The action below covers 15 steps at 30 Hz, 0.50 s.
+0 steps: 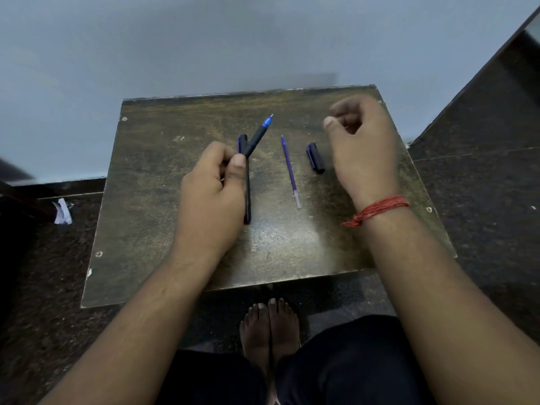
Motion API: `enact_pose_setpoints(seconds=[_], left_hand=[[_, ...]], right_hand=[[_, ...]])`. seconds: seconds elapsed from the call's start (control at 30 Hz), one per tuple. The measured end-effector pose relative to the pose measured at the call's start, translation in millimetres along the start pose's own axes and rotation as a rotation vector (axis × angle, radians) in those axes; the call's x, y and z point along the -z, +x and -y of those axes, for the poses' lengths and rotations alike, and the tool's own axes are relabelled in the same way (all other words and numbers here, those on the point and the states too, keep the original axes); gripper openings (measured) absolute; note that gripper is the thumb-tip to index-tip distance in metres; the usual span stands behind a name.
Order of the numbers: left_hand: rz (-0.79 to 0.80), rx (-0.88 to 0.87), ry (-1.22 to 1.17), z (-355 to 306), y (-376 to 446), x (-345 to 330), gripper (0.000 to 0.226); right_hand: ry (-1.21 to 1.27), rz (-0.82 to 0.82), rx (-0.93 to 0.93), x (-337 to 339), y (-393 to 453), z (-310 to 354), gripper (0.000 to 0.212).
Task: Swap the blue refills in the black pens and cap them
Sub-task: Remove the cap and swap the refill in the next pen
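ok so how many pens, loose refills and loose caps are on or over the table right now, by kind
Black pens: 2, an uncapped pen gripped in the left hand and a capped pen lying on the table beside that hand
Loose blue refill: 1
Loose cap: 1
Total: 4

A black pen with blue tip (258,135), thin purple-blue refill with clear end (290,172), red thread wristband (377,209), scuffed brown-gold tabletop (175,229).
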<state>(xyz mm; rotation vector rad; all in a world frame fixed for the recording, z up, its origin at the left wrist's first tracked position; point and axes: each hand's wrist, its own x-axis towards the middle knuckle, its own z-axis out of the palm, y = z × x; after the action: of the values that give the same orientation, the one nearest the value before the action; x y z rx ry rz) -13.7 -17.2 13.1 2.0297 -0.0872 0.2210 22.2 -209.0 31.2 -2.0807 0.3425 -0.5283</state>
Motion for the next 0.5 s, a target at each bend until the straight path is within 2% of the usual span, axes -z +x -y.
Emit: enact_pose_setpoints(seconds=[0.1, 0.2, 0.33, 0.43, 0.5], left_hand=[[0.018, 0.066, -0.070, -0.8, 0.0, 0.0, 0.028], [0.021, 0.075, -0.072, -1.7, -0.9, 0.1, 0.029], [0.024, 0.080, -0.067, -2.5, -1.1, 1.2, 0.030], [0.025, 0.080, -0.046, -3.4, -1.2, 1.7, 0.031], [0.026, 0.075, -0.038, -4.0, -1.3, 1.5, 0.031]], right_hand=[[-0.276, 0.113, -0.003, 6.1, 4.1, -9.8, 0.003], [-0.470, 0.239, 0.029, 0.9, -0.4, -8.3, 0.010], [-0.649, 0.275, 0.090, -6.2, -5.8, -2.2, 0.020], [-0.693, 0.300, 0.101, -8.5, -7.5, 0.4, 0.021], [-0.623, 0.327, 0.082, -10.1, -7.2, 2.2, 0.023]])
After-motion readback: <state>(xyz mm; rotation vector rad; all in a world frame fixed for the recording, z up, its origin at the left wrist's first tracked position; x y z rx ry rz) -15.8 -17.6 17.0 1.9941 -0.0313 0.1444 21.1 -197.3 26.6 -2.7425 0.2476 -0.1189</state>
